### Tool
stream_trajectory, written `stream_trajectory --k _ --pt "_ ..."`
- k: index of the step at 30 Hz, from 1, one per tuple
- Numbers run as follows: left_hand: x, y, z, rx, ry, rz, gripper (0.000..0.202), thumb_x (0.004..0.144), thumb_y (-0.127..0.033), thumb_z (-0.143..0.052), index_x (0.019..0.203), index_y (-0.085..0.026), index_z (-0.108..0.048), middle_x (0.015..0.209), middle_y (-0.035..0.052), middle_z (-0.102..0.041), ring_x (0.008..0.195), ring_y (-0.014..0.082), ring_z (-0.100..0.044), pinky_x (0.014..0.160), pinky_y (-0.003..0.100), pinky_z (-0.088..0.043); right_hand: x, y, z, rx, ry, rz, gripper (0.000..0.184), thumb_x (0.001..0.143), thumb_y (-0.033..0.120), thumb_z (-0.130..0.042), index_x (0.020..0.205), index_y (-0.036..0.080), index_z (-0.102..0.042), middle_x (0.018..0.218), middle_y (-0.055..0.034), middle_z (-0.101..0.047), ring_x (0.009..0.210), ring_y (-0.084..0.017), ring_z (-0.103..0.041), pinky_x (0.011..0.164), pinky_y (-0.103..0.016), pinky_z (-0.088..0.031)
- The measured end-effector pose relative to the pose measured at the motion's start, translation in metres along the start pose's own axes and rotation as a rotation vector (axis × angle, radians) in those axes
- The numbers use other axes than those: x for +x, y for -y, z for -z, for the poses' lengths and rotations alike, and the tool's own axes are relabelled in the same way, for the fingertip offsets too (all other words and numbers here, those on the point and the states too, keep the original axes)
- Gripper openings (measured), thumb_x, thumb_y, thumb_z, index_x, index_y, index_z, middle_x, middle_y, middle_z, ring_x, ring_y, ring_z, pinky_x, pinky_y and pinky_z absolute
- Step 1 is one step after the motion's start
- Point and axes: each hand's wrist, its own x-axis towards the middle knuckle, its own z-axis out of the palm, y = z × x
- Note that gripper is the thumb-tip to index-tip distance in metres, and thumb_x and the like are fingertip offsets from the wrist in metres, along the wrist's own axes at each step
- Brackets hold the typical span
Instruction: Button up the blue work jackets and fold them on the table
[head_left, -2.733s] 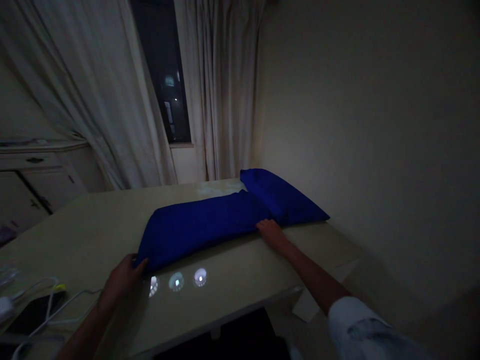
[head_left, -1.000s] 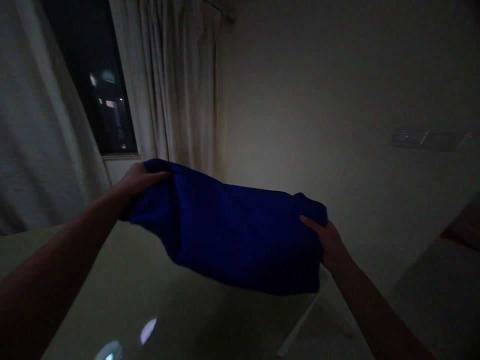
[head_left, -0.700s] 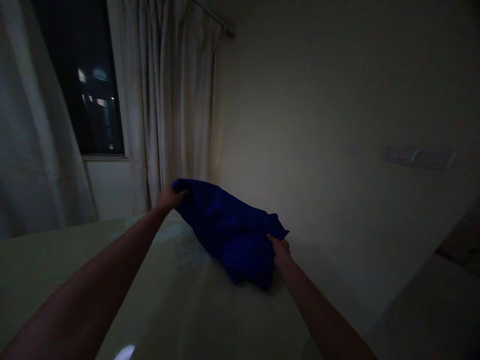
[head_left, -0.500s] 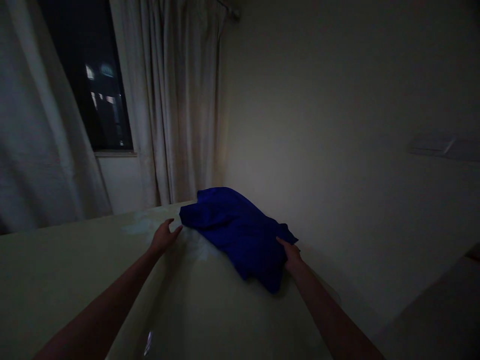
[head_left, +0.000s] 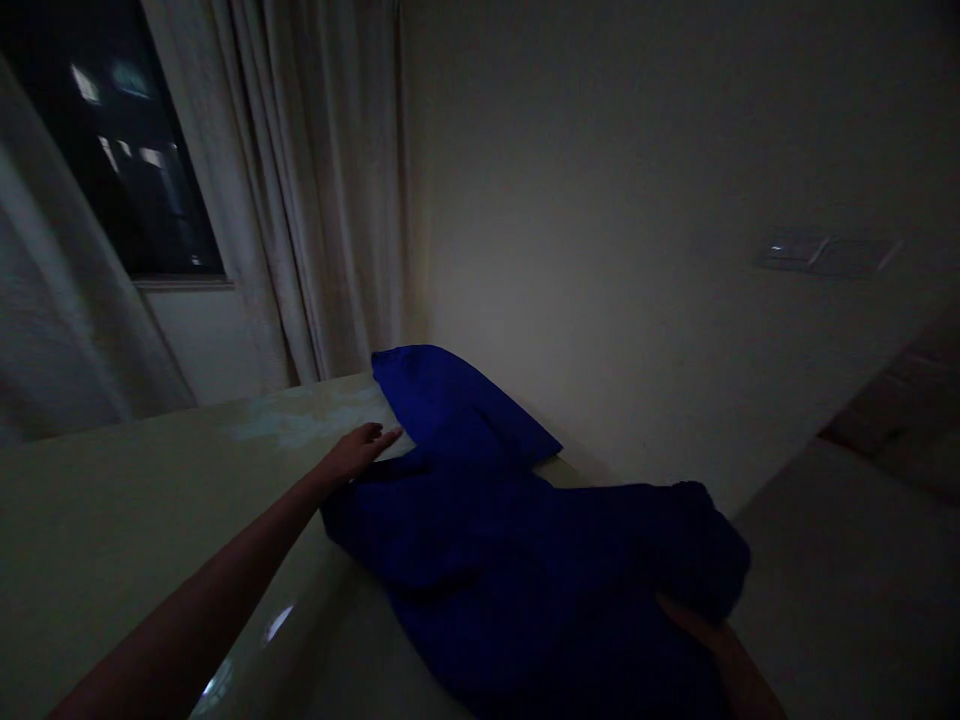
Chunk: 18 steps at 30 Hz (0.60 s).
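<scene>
As I read this dim feed, the left hand [head_left: 358,452] lies open, fingers spread, just beside the blue cloth [head_left: 510,570] on the pale table [head_left: 150,520]; the right hand [head_left: 697,635] seems pressed under its edge, grip unclear.

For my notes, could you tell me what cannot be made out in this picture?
Head view:
Right hand: shadow hides whether it grips the blue cloth.
The cloth's lower part: cut off by the bottom edge.
Where the cloth meets the blue piece behind it: too dark to tell.
Lights outside the window: blurred.
</scene>
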Motion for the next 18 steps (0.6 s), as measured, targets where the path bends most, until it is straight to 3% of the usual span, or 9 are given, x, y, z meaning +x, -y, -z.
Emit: stream_trajectory --k 3,5,7,9,11,14,18 --pt "-0.02 -0.025 -0.027 0.138 0.26 -0.052 0.066 0.056 -0.077 -0.078 0.09 -0.02 -0.077 0.103 0.0166 -0.08 0.098 0.039 -0.075 0.087 0.042 -0.057 -0.008 -0.023 0.034 -0.009 -0.032 -0.048 0.104 0.062 0.057 -0.088 0.153 0.018 -0.056 0.126 -0.0178 -0.076 0.117 -0.045 -0.071 0.105 -0.058 -0.058" --pt "-0.032 -0.037 -0.031 0.255 0.3 -0.056 0.064 0.045 -0.066 -0.087 0.088 -0.02 -0.075 0.105 0.0213 -0.079 0.102 0.0458 -0.072 0.09 0.049 -0.055 -0.01 -0.036 0.047 -0.006 -0.041 -0.064 0.096 0.064 0.058 -0.086 0.148 0.018 -0.061 0.127 -0.0175 -0.075 0.118 -0.045 -0.07 0.106 -0.056 -0.058" --pt "-0.039 -0.046 -0.022 0.36 0.286 -0.046 0.066 0.041 -0.058 -0.09 0.092 -0.018 -0.074 0.113 0.0268 -0.076 0.112 0.0528 -0.067 0.094 0.057 -0.052 -0.009 -0.045 0.057 0.002 -0.055 -0.084 0.092 0.065 0.058 -0.086 0.145 0.018 -0.064 0.127 -0.018 -0.075 0.12 -0.044 -0.069 0.107 -0.055 -0.058" --pt "-0.047 -0.053 -0.007 0.428 0.279 -0.034 0.066 0.045 -0.06 -0.088 0.094 -0.017 -0.072 0.116 0.0283 -0.074 0.115 0.0542 -0.066 0.095 0.059 -0.05 -0.008 -0.051 0.065 0.016 -0.061 -0.092 0.093 0.065 0.057 -0.087 0.144 0.017 -0.063 0.127 -0.0187 -0.075 0.124 -0.044 -0.067 0.11 -0.054 -0.056" --pt "-0.058 -0.059 0.003 0.455 0.314 -0.038 0.066 0.057 -0.072 -0.079 0.095 -0.018 -0.072 0.112 0.0253 -0.076 0.109 0.0494 -0.069 0.093 0.055 -0.051 -0.004 -0.055 0.071 0.033 -0.049 -0.093 0.096 0.063 0.056 -0.089 0.145 0.015 -0.062 0.128 -0.0188 -0.075 0.127 -0.044 -0.066 0.113 -0.053 -0.054" --pt "-0.087 -0.063 0.007 0.426 0.479 -0.055 0.066 0.07 -0.082 -0.063 0.092 -0.021 -0.073 0.103 0.0191 -0.079 0.096 0.0407 -0.074 0.085 0.047 -0.053 0.001 -0.059 0.075 0.064 -0.026 -0.14 0.108 0.056 0.053 -0.095 0.151 0.015 -0.057 0.128 -0.0185 -0.075 0.125 -0.044 -0.067 0.111 -0.054 -0.055" --pt "-0.121 -0.071 0.013 0.308 0.717 -0.063 0.057 0.074 -0.075 -0.066 0.089 -0.021 -0.076 0.092 0.0114 -0.078 0.084 0.0323 -0.073 0.074 0.038 -0.052 0.005 -0.063 0.074 0.093 -0.038 -0.17 0.121 0.052 0.048 -0.098 0.157 0.013 -0.049 0.129 -0.0194 -0.074 0.12 -0.045 -0.07 0.108 -0.055 -0.057"
